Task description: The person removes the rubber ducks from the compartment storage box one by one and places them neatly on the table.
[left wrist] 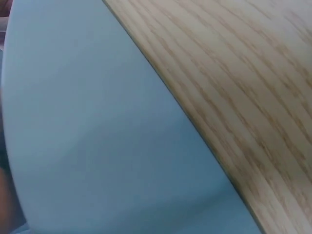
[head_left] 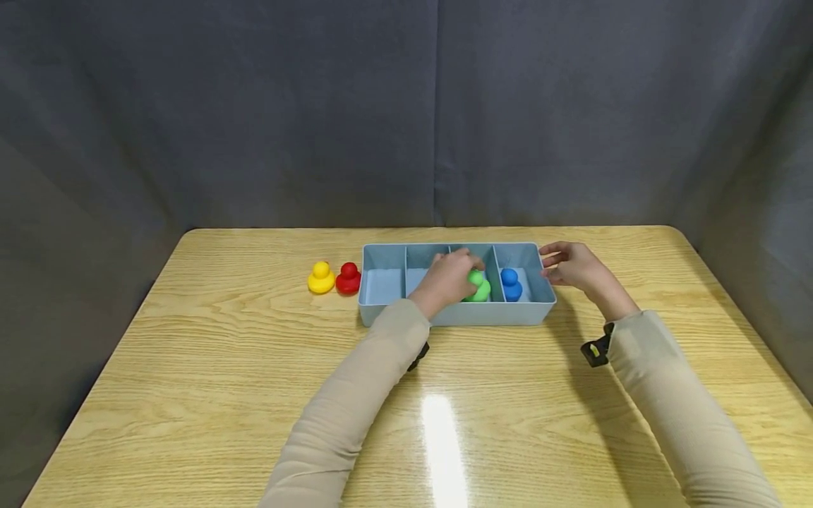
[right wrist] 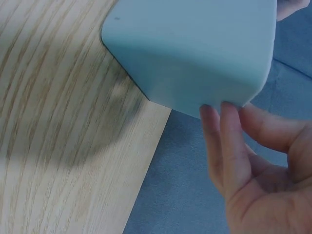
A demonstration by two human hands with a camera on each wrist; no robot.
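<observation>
Fingers of the left hand [head_left: 448, 277] are curled round a smooth green duck [head_left: 479, 288] in the matte tray [head_left: 457, 312]; the right hand [head_left: 567, 264], relaxed, is held at its rounded end.

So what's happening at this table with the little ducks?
A person's left hand grips a green duck inside the third compartment of a grey tray. The right hand touches the tray's right end. A blue duck sits in the last compartment, while a yellow duck and red duck stand on the table just left of the tray.
</observation>
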